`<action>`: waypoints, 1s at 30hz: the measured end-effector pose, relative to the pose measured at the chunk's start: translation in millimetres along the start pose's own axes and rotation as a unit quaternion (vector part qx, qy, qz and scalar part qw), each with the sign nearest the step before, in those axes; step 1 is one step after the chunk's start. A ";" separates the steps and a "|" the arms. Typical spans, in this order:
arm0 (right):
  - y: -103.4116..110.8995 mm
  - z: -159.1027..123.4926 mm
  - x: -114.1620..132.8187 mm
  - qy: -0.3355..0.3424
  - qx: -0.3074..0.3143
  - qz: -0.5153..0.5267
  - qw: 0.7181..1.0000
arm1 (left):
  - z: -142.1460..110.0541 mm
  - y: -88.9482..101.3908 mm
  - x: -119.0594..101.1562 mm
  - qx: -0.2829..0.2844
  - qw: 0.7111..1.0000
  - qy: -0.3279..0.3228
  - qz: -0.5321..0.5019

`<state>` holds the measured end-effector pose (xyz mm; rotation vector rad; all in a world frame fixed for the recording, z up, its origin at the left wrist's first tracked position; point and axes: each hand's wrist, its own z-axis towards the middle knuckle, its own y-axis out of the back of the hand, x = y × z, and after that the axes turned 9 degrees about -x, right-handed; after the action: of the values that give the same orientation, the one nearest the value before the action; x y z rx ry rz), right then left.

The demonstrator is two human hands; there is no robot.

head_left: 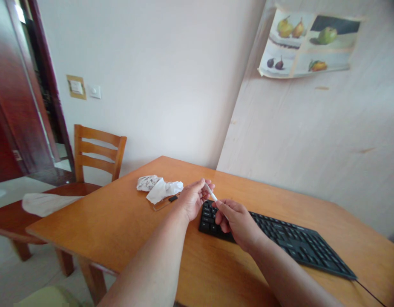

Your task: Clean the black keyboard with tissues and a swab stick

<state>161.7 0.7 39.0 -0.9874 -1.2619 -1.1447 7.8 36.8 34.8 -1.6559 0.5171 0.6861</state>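
My left hand [194, 199] and my right hand [232, 215] are close together over the left end of a black keyboard [288, 238]. Between them runs a thin white stick-like thing [211, 193], slanted down to the right; its exact kind I cannot make out. The thumb and fingers of my left hand pinch its upper end. My right hand closes around the lower part, which hides that end. Crumpled white tissues [163, 188] lie on the table left of my left hand, with a small black piece [173, 198] beside them.
The wooden table [126, 230] extends to the wall. A wooden chair [99, 147] stands at the left, with a white cloth or bag [50, 204] on its seat. From the keyboard's right end a cable [371, 293] leads off. A clear, flat, thin-edged thing [160, 206] lies by the tissues.
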 end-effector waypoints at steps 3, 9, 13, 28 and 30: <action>0.5 -0.2 0.2 -0.016 0.010 0.031 0.999 | 0.1 0.7 -0.1 0.006 1.000 0.002 0.005; 0.7 -0.9 2.3 -0.051 0.024 0.058 0.997 | 2.2 1.9 0.3 0.001 1.000 -0.006 -0.003; 0.8 -1.5 4.4 -0.063 0.031 0.074 0.995 | 2.2 1.5 -0.2 -0.005 1.000 0.002 -0.021; 3.0 -2.7 8.3 -0.111 0.077 0.155 0.979 | 0.9 2.2 -2.3 0.007 0.998 0.020 -0.061; 2.8 -2.0 6.0 -0.086 0.064 0.122 0.987 | 1.2 2.3 -1.9 0.006 0.999 0.010 -0.050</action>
<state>164.6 -1.3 45.0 -1.1283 -1.2925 -0.7924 4.6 37.5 34.3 -1.6677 0.4478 0.5924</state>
